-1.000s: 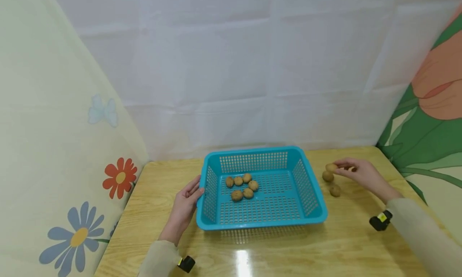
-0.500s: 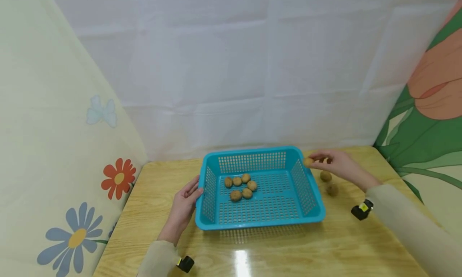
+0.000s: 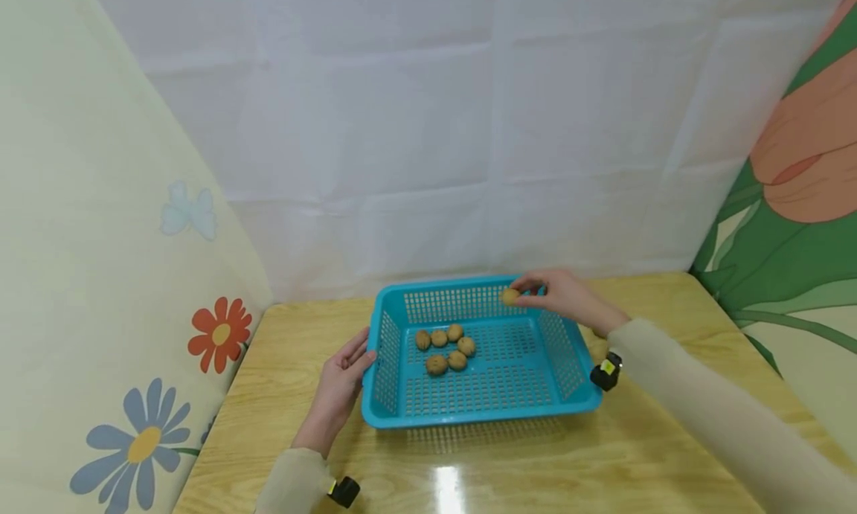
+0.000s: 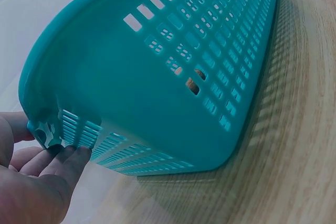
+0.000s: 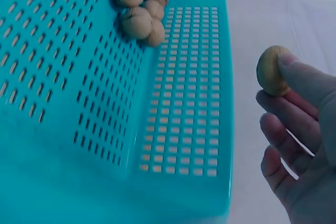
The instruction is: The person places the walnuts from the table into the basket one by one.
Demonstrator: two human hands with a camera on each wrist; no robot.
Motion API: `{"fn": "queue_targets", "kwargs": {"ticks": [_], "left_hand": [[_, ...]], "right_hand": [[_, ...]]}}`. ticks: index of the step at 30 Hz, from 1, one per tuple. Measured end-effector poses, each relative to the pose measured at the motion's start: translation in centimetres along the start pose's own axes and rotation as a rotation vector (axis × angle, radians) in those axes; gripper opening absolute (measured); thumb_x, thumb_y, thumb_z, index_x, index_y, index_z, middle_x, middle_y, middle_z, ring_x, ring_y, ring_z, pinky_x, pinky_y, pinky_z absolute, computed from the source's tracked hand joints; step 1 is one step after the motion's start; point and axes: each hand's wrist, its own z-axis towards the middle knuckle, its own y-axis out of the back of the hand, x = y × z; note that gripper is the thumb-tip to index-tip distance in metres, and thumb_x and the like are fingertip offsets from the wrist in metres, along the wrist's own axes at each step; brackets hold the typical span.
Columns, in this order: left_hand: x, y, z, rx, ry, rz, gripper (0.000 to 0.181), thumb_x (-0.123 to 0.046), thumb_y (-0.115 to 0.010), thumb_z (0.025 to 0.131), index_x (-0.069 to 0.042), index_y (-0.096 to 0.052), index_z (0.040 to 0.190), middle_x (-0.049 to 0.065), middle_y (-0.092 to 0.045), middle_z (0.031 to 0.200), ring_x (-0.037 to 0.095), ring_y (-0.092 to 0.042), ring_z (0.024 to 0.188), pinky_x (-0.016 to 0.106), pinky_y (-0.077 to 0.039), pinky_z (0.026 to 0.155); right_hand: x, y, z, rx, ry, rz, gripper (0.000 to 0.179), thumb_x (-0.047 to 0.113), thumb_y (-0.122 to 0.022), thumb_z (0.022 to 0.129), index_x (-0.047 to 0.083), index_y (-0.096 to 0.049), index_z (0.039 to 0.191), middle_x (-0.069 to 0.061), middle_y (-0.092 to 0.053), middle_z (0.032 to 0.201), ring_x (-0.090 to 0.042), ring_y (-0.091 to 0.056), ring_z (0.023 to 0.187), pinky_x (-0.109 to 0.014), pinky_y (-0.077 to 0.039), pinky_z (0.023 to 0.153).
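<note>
Walnut [image 5: 273,72], one brown one, is pinched between the thumb and fingertips of the right hand [image 3: 562,297], and the other fingers of that hand bend loosely below it. It is a bit longer one way, and in the right wrist view that long way runs mostly up and down. It is held up off the basket floor, near the far edge of the blue basket [image 3: 482,419], right of the middle; I can't tell just how high. From these fingers, six other walnuts [image 3: 438,338] lie to the left and closer to the person, on the basket floor toward its left edge. The right hand is nearer to the held walnut. Over at the basket's left edge, the left hand [image 3: 340,376] grips the rim, thumb on top and fingers outside. The basket sits long side across the table [image 3: 301,343].
</note>
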Motion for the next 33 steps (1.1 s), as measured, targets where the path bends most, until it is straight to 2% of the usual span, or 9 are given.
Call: {"fn": "queue_targets", "kwargs": {"ticks": [6,12,18,26,33], "left_hand": [[0.0,0.0,0.0,-0.007,0.005,0.011,0.057,-0.013,-0.06,0.107,-0.008,-0.04,0.16,0.014,-0.047,0.16,0.02,-0.053,0.139,0.026,-0.054,0.1],[-0.1,-0.1,-0.1,-0.012,0.01,0.012,0.056,-0.011,-0.059,0.107,-0.009,-0.041,0.16,0.013,-0.047,0.16,0.021,-0.054,0.138,0.026,-0.055,0.1],[-0.1,-0.1,-0.1,-0.014,0.011,0.01,0.056,-0.012,-0.059,0.107,-0.008,-0.041,0.16,0.014,-0.047,0.16,0.024,-0.052,0.141,0.027,-0.055,0.1],[0.0,-0.2,-0.1,-0.009,0.003,0.011,0.057,-0.012,-0.059,0.107,-0.008,-0.04,0.16,0.015,-0.047,0.16,0.029,-0.048,0.144,0.028,-0.054,0.101],[0.1,-0.1,0.0,-0.005,-0.006,0.018,0.057,-0.012,-0.059,0.107,-0.008,-0.04,0.161,0.015,-0.046,0.16,0.028,-0.049,0.143,0.027,-0.055,0.1]], "right_hand": [[1.1,-2.4,2.2,0.028,-0.02,0.038,0.035,0.027,-0.076,0.097,0.006,-0.073,0.125,-0.007,-0.076,0.115,-0.026,-0.069,0.106,-0.047,-0.057,0.092],[1.1,-5.1,3.8,0.114,-0.08,0.075,0.033,0.026,-0.076,0.098,0.007,-0.072,0.125,-0.008,-0.074,0.119,-0.028,-0.068,0.113,-0.045,-0.058,0.095],[0.7,-7.4,5.1,0.156,-0.124,0.03,0.029,0.028,-0.076,0.097,0.01,-0.073,0.119,-0.006,-0.073,0.119,-0.027,-0.066,0.114,-0.044,-0.058,0.093],[0.0,-9.6,5.8,0.194,-0.18,-0.015,0.025,0.024,-0.079,0.095,0.008,-0.074,0.114,-0.007,-0.074,0.112,-0.025,-0.068,0.107,-0.042,-0.059,0.089],[0.2,-10.5,5.8,0.223,-0.155,-0.022,0.024,0.02,-0.077,0.096,0.007,-0.074,0.116,-0.008,-0.074,0.115,-0.027,-0.068,0.11,-0.042,-0.058,0.093]]}}
